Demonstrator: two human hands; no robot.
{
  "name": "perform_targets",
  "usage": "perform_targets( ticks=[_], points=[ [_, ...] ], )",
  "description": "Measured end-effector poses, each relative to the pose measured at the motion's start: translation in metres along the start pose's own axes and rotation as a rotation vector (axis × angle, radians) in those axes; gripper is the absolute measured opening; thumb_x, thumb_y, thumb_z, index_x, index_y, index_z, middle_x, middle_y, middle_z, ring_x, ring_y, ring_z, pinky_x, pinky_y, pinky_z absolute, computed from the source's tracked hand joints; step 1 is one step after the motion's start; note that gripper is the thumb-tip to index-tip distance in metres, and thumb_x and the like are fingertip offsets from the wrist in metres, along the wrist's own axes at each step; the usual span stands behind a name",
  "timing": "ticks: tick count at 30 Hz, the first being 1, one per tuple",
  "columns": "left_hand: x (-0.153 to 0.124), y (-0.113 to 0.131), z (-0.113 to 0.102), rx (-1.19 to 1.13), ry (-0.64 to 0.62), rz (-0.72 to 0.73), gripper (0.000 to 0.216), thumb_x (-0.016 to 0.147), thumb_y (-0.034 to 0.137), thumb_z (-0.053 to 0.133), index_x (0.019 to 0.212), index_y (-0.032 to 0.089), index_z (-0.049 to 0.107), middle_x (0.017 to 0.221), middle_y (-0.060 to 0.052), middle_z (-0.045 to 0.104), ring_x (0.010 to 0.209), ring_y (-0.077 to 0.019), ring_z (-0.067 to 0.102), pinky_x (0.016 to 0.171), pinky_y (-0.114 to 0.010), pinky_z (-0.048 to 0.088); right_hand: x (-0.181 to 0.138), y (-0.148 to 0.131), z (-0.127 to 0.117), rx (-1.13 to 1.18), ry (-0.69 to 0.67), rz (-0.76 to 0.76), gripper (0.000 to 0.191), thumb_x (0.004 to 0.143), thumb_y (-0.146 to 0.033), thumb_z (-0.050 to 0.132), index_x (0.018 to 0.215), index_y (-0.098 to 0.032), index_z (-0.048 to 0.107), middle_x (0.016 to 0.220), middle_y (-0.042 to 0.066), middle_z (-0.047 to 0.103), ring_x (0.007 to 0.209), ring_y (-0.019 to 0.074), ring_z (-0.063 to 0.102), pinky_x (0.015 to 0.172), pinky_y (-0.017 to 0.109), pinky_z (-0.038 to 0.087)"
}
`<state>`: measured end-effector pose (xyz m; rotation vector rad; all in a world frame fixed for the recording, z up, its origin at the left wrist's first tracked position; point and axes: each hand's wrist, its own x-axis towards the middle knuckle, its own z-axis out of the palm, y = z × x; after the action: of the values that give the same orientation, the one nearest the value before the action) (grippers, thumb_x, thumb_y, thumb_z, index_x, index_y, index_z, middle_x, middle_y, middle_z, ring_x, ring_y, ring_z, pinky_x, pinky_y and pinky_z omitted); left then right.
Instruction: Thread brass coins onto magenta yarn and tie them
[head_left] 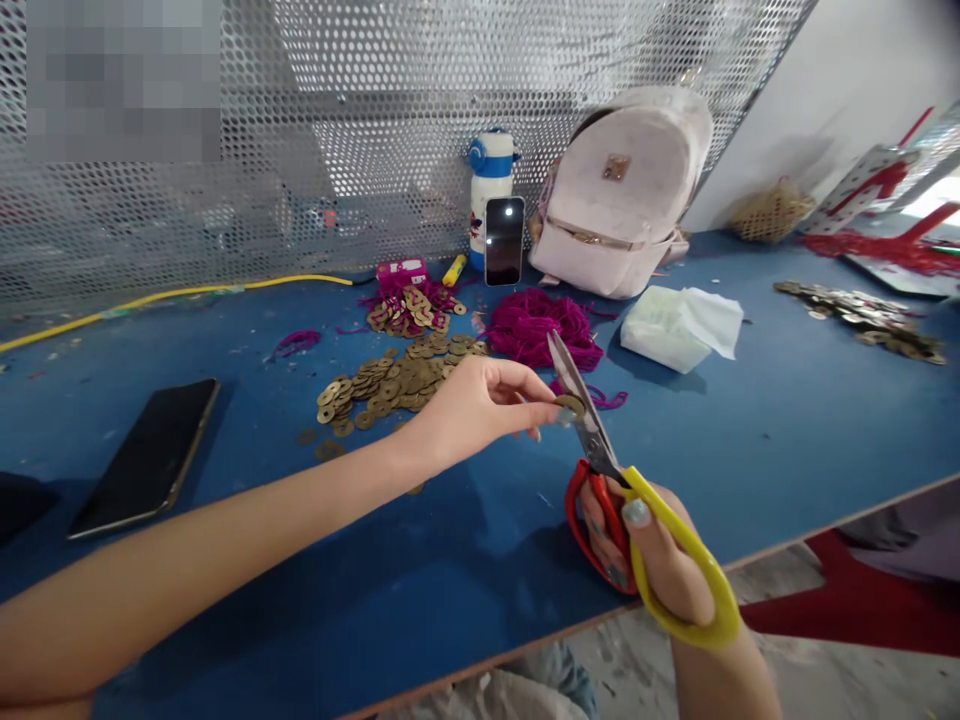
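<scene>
My left hand (472, 405) pinches a small brass coin (570, 405) between thumb and fingertips, above the blue table (750, 430). My right hand (660, 560) grips scissors (600, 450) with one red and one yellow handle loop; the blades point up and left, right beside the coin. Behind the hands lies a heap of brass coins (390, 385) and a bundle of magenta thread (540, 325). Further back sit coins strung on magenta thread (409, 310).
A black phone (146, 455) lies flat at the left. A second phone (504, 240) leans on a white and blue bottle (491, 185). A pale pink backpack (626, 190), white tissue (679, 325) and another coin pile (862, 315) sit right. Perforated metal screen (375, 120) behind.
</scene>
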<state>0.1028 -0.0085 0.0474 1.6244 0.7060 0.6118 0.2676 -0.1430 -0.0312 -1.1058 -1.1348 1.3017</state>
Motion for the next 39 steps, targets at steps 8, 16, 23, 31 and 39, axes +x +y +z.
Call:
perform_targets(
  ticks=[8,16,23,31,39],
  points=[
    [-0.013,0.0,-0.026,0.273,0.126,0.043,0.011,0.073,0.026,0.074,0.073,0.016,0.072,0.068,-0.004,0.072,0.06,-0.0154,0.066,0.058,-0.026,0.052,0.0,0.0,0.0,-0.004,0.005,-0.051,0.055,0.088,-0.07,0.046,0.068,-0.019,0.048,0.045,-0.005,0.038,0.038,0.0066,0.029,0.036,0.021,0.024],
    [-0.036,-0.001,-0.044,0.237,0.269,0.015,0.006,0.072,0.021,0.074,0.076,0.017,0.073,0.066,-0.002,0.072,0.058,-0.0145,0.066,0.055,-0.024,0.052,0.001,0.0,-0.001,0.001,-0.008,-0.04,0.056,0.087,-0.072,0.046,0.066,-0.019,0.048,0.043,-0.005,0.038,0.034,0.0065,0.029,0.033,0.021,0.024],
    [-0.024,0.009,-0.004,-0.126,0.101,0.02,0.01,0.068,0.017,0.079,0.073,0.015,0.071,0.066,0.001,0.069,0.057,-0.0082,0.061,0.056,-0.019,0.047,-0.001,0.011,-0.008,0.052,0.0,0.027,0.054,0.085,-0.071,0.049,0.068,-0.02,0.048,0.044,-0.004,0.041,0.034,0.0071,0.03,0.033,0.022,0.026],
    [-0.009,-0.005,0.01,-0.207,0.107,0.015,0.009,0.067,0.016,0.076,0.072,0.014,0.069,0.062,0.003,0.063,0.057,-0.0076,0.055,0.055,-0.02,0.04,-0.001,0.009,-0.007,0.053,-0.017,0.027,0.055,0.083,-0.073,0.051,0.067,-0.02,0.05,0.044,-0.004,0.041,0.035,0.007,0.03,0.034,0.022,0.026],
    [-0.008,-0.006,0.011,-0.188,0.107,0.009,0.011,0.068,0.019,0.077,0.073,0.015,0.069,0.06,0.003,0.061,0.056,-0.0079,0.052,0.054,-0.022,0.036,-0.002,0.013,-0.007,0.079,-0.013,0.026,0.057,0.082,-0.076,0.049,0.068,-0.02,0.049,0.043,-0.005,0.038,0.034,0.0066,0.028,0.033,0.021,0.027]
  ],
)
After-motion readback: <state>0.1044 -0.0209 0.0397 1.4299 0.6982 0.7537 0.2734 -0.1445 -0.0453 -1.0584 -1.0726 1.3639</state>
